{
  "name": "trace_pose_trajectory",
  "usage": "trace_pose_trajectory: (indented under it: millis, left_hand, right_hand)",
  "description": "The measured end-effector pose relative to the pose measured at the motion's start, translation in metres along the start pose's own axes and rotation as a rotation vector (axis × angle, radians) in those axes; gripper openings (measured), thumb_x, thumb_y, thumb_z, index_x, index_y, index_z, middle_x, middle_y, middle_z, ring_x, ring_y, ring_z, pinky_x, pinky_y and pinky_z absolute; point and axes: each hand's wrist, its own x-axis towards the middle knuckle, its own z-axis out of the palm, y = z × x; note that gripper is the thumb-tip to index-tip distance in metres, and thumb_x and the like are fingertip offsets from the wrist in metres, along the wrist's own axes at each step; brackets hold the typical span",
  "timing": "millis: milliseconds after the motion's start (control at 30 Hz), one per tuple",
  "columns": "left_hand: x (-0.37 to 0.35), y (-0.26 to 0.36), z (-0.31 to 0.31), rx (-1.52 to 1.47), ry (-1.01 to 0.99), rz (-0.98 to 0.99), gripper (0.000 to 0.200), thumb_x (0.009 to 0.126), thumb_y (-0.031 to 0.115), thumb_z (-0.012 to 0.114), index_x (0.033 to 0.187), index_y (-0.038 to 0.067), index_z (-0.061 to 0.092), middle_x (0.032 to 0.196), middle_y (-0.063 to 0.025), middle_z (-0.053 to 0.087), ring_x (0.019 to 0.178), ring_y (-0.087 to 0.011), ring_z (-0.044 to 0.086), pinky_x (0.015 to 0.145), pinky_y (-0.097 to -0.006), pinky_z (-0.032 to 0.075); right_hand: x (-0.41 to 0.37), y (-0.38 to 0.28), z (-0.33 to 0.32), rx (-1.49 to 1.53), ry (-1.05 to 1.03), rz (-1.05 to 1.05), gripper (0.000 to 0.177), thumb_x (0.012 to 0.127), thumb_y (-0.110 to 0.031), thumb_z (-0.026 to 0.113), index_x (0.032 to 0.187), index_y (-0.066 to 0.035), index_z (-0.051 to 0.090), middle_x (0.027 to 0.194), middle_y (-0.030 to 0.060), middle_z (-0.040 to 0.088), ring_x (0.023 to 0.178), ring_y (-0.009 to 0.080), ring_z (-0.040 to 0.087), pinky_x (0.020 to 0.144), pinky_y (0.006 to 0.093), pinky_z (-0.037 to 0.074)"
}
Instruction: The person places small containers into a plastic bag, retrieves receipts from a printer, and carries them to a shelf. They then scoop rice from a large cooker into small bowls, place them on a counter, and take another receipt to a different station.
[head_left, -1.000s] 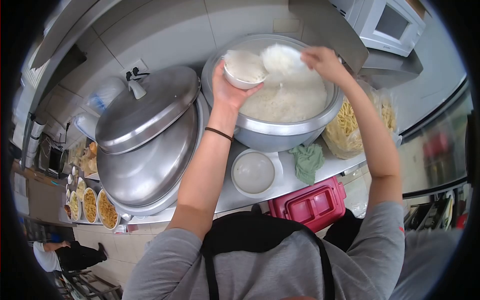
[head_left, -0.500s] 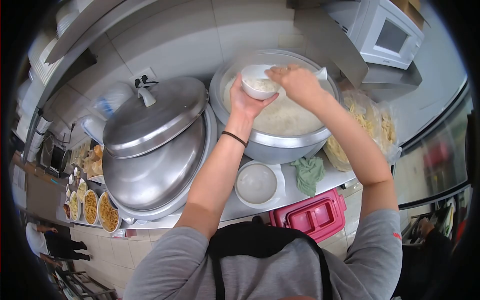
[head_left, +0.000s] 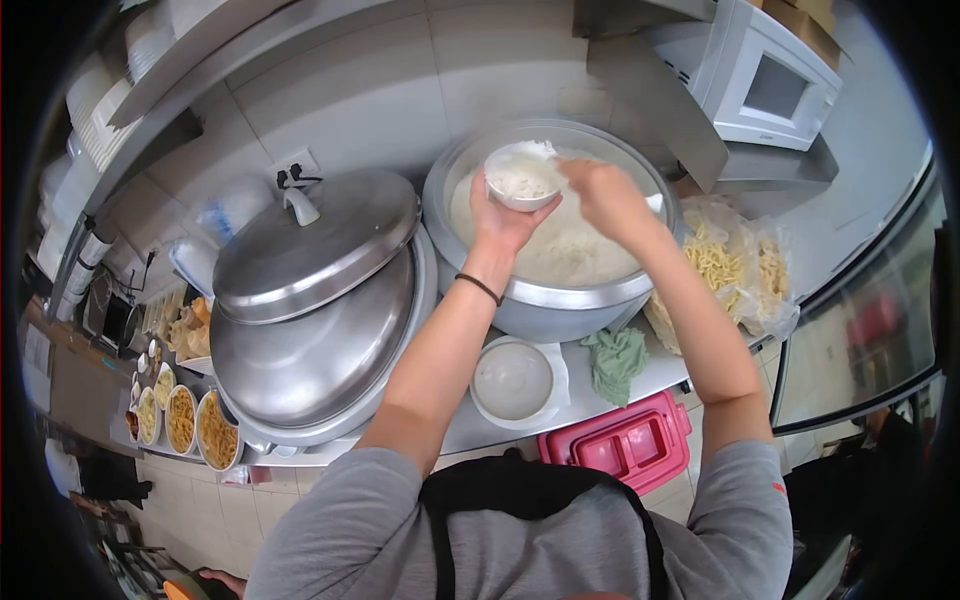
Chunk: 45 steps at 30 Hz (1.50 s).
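A small white bowl (head_left: 520, 192) of cooked white rice rests in my left hand (head_left: 500, 222), whose fingers wrap its side. My right hand (head_left: 607, 200), somewhat blurred, is closed around a white rice paddle (head_left: 655, 203). The paddle's handle end shows beyond the hand; its blade, by the bowl's rim, is hard to make out. Both hands are above a large metal pot (head_left: 575, 298) of cooked rice (head_left: 570, 250).
Left of the pot stands another large pot with stacked metal lids (head_left: 315, 245). In front lie a pale round dish (head_left: 513, 380) and a green cloth (head_left: 616, 362). Bagged noodles (head_left: 712, 262) sit to the right. A pink container (head_left: 620, 440) is below the counter edge.
My right hand has moved slightly down and right, away from the bowl's middle. The rice in the bowl now shows heaped up higher. My left hand keeps its hold on the bowl.
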Motion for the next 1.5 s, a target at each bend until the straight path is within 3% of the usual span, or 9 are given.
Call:
trace_pose_trajectory:
  millis: [200,333,567,900,1000,1067,1167,1300,1500]
  left_hand:
    - [-0.014,0.004,0.021,-0.033,0.039,-0.016,0.059,0.081,0.045,0.035,0.127,0.008,0.034,0.133,-0.0138,0.032,0.124,-0.0320,0.027,0.101,-0.0540,0.017]
    - [-0.015,0.001,0.022,0.077,0.036,-0.008,0.058,0.082,0.045,0.036,0.128,0.010,0.033,0.133,-0.0129,0.032,0.125,-0.0319,0.025,0.101,-0.0561,0.015]
    - [-0.015,0.005,0.016,0.399,0.132,0.010,0.059,0.083,0.054,0.035,0.126,0.014,0.036,0.128,-0.0124,0.038,0.118,-0.0333,0.035,0.093,-0.0573,0.027]
    - [-0.018,0.010,0.015,0.183,0.123,-0.053,0.062,0.084,0.057,0.027,0.128,0.014,0.034,0.130,-0.0128,0.036,0.120,-0.0331,0.034,0.096,-0.0551,0.025]
    - [-0.023,0.007,0.016,0.159,0.134,-0.042,0.062,0.084,0.055,0.028,0.129,0.013,0.032,0.131,-0.0131,0.035,0.120,-0.0330,0.033,0.096,-0.0550,0.026]
    - [-0.027,0.006,0.018,0.066,0.104,0.045,0.061,0.084,0.053,0.029,0.129,0.012,0.032,0.131,-0.0133,0.035,0.121,-0.0336,0.033,0.096,-0.0553,0.026]
    - [-0.025,0.005,0.012,0.003,0.085,0.123,0.061,0.084,0.053,0.031,0.128,0.011,0.032,0.131,-0.0134,0.034,0.120,-0.0341,0.034,0.096,-0.0557,0.027]
    - [-0.026,0.002,0.013,0.029,0.038,0.183,0.059,0.083,0.050,0.032,0.127,0.011,0.034,0.133,-0.0107,0.032,0.123,-0.0307,0.029,0.099,-0.0531,0.024]
    - [-0.037,0.009,0.020,0.036,0.201,0.173,0.055,0.079,0.054,0.042,0.118,0.015,0.045,0.121,-0.0080,0.048,0.112,-0.0300,0.045,0.094,-0.0563,0.028]
  right_hand:
    - [-0.009,0.023,0.017,0.421,0.146,0.511,0.032,0.076,-0.001,0.049,0.107,-0.003,0.055,0.098,0.0208,0.057,0.091,0.0348,0.055,0.076,0.0386,0.046]
    - [-0.015,-0.016,0.032,-0.034,0.319,0.015,0.043,0.072,0.005,0.048,0.113,-0.005,0.053,0.102,0.0148,0.059,0.081,0.0281,0.059,0.073,0.0356,0.047]
    - [-0.006,-0.017,0.002,-0.343,0.163,-0.147,0.063,0.063,0.011,0.046,0.110,-0.030,0.057,0.115,0.0046,0.051,0.088,0.0257,0.052,0.073,0.0367,0.045]
    - [-0.006,-0.003,0.002,-0.260,0.134,-0.221,0.063,0.063,0.010,0.047,0.109,-0.032,0.058,0.117,0.0033,0.049,0.090,0.0245,0.050,0.075,0.0356,0.042]
    - [-0.006,0.001,0.006,-0.272,0.194,-0.222,0.055,0.068,0.008,0.048,0.112,-0.023,0.056,0.112,0.0065,0.052,0.086,0.0252,0.053,0.072,0.0357,0.044]
    - [-0.008,0.003,0.016,0.213,0.344,0.337,0.042,0.074,0.005,0.048,0.113,-0.010,0.054,0.103,0.0125,0.056,0.080,0.0283,0.057,0.067,0.0366,0.046]
    - [-0.019,0.000,0.041,0.470,0.202,0.447,0.043,0.068,0.007,0.047,0.110,-0.001,0.052,0.097,0.0211,0.056,0.085,0.0384,0.055,0.076,0.0434,0.043]
    - [-0.023,-0.051,0.042,0.141,0.380,0.076,0.041,0.068,0.006,0.047,0.109,0.003,0.050,0.094,0.0225,0.056,0.083,0.0354,0.057,0.071,0.0399,0.046]
    - [0.000,-0.033,0.042,0.049,0.232,0.067,0.033,0.072,0.002,0.046,0.104,0.002,0.054,0.096,0.0229,0.057,0.086,0.0361,0.057,0.075,0.0400,0.045]
